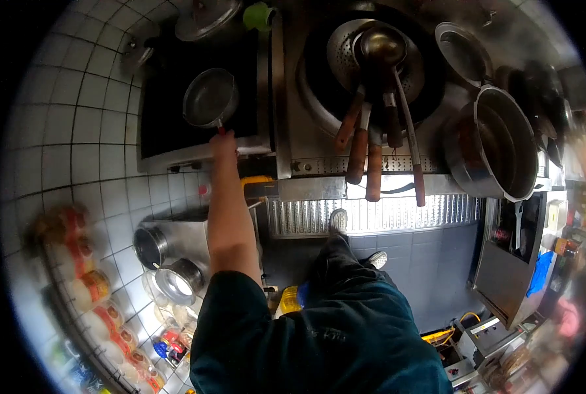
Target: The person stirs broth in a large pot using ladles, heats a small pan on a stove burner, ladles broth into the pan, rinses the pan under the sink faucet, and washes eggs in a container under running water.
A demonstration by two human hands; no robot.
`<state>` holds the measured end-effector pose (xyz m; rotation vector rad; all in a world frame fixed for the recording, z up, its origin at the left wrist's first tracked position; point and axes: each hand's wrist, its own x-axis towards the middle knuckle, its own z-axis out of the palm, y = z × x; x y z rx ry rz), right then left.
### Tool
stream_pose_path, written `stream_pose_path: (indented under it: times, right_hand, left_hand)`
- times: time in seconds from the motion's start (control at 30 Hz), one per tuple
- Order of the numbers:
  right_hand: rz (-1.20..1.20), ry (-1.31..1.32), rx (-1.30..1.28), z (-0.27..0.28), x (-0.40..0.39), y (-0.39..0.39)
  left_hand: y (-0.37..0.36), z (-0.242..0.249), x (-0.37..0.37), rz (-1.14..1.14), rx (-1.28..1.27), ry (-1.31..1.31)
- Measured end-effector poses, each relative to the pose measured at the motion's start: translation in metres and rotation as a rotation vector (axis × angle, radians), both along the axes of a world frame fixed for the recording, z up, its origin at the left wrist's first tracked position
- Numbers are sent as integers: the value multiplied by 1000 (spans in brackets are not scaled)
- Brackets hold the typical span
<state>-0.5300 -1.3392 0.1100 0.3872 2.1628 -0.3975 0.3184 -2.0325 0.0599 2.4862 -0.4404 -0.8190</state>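
My left hand [223, 141] reaches forward at the end of a straight arm, its fingers closed round the red handle of a small frying pan [211, 98]. The pan is over the dark stove top [168, 128], its inside facing up and showing nothing I can make out. Past it at the back are a round metal lid [207, 21] and a light green cup-like thing [258, 16]. My right hand is out of the frame.
A large wok [309, 108] to the right holds a ladle [383, 49] and several wooden-handled utensils jutting over the counter edge. A big pot [460, 154] stands tilted farther right. Small pots [181, 282] sit at lower left. A yellow container [291, 300] is near my legs.
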Motion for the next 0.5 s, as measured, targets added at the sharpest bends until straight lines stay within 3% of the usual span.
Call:
stream_pose_path:
  times: [0.13,0.23,0.4,0.47,0.5]
  right_hand:
    - [-7,-18,-17,0,4,2]
    - [-10,-29,-33,0,4,5]
    - [-23,-64,-136,-2,7,11]
    - [19,137,-10,-3,28,-5]
    - [-29,-45,-63,-15,2,16]
  left_hand:
    - [-5,-4,1,38,34,-31]
    - [-2,-4,0,141,-126,125]
    - [-3,6,-7,149,-143,144]
    - [-3,-3,0,180,-175,192]
    - [-4,-8,2,204,-204,223]
